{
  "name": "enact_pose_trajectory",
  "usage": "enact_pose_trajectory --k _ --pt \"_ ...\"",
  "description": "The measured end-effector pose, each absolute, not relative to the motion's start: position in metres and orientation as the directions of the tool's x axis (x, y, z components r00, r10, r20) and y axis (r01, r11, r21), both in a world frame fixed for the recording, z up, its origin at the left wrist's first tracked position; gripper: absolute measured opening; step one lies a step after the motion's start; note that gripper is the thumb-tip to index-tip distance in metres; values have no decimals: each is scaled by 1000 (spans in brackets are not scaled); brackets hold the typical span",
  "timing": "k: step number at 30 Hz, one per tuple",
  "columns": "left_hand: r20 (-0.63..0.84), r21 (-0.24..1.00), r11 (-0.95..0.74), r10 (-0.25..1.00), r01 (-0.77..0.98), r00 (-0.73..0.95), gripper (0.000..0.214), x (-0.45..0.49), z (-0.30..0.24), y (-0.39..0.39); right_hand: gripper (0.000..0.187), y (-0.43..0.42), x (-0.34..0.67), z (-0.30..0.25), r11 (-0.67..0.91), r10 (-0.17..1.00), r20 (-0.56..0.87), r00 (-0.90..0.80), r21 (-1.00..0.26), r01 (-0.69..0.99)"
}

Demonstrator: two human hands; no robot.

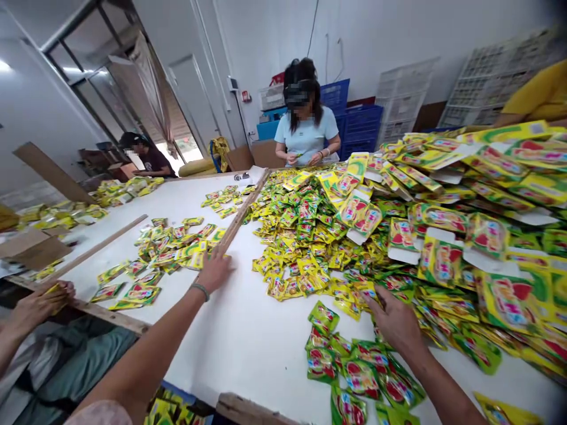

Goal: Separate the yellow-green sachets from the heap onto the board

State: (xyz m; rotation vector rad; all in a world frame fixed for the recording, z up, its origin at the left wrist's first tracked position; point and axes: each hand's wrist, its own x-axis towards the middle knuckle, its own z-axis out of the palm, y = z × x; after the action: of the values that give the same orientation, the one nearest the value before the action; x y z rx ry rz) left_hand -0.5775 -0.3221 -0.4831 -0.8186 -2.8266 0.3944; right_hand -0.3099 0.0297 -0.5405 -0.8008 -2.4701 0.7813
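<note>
My left hand [215, 273] reaches over the wooden divider strip [241, 218], beside a pile of flat yellow-green boxes [177, 242]. Its fingers are blurred and partly hidden, so whether they hold anything does not show. At the edge of the heap of small packets, my right hand [396, 321] has thumb and fingers pinched at a yellow packet [365, 289]. Yellow packets [295, 287] lie just left of that hand. Green packets with a red fruit print [361, 378] are spread on the white table [248, 342] in front of it.
Open yellow boxes [443, 260] are stacked high at the right. Across the table a person in a light blue shirt [305, 133] handles something small. Another person's hand [44, 304] is at the left edge. A wooden edge strip [252, 410] borders the front.
</note>
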Motion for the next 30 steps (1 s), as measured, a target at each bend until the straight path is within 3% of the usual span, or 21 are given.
enact_pose_trajectory --k 5,7,10,12,15,18,22,25,28,30 --pt "187 -364 876 403 318 -896 41 -624 -475 -393 46 24 -309 -537 616 669 209 -714 -693 374" --pt "186 -345 922 252 177 -950 39 -635 -475 -413 42 23 -311 -534 581 673 215 -708 -746 326" --pt "315 -294 956 96 -1 -944 43 -630 -470 -403 38 22 -314 -530 512 677 198 -709 -818 260" --pt "283 -214 972 157 97 -946 42 -606 -462 -367 35 21 -315 -528 477 670 197 -716 -853 212" --pt "30 29 938 345 346 -938 42 -543 -454 -289 32 19 -314 -524 485 659 210 -722 -852 196" --pt "-90 203 845 520 495 -849 45 -470 -464 -214 32 18 -311 -521 517 651 214 -728 -827 220" --pt "-17 263 706 685 658 -728 39 -407 -496 -158 35 20 -306 -518 454 644 158 -748 -866 208" --pt "19 473 646 672 599 -740 30 -401 -510 -144 34 22 -304 -513 427 648 136 -749 -880 209" --pt "-44 767 520 627 376 -778 25 -415 -511 -138 31 23 -302 -507 429 627 163 -762 -888 164" --pt "-99 898 390 632 205 -769 28 -421 -509 -132 29 21 -301 -503 404 621 172 -765 -906 124"
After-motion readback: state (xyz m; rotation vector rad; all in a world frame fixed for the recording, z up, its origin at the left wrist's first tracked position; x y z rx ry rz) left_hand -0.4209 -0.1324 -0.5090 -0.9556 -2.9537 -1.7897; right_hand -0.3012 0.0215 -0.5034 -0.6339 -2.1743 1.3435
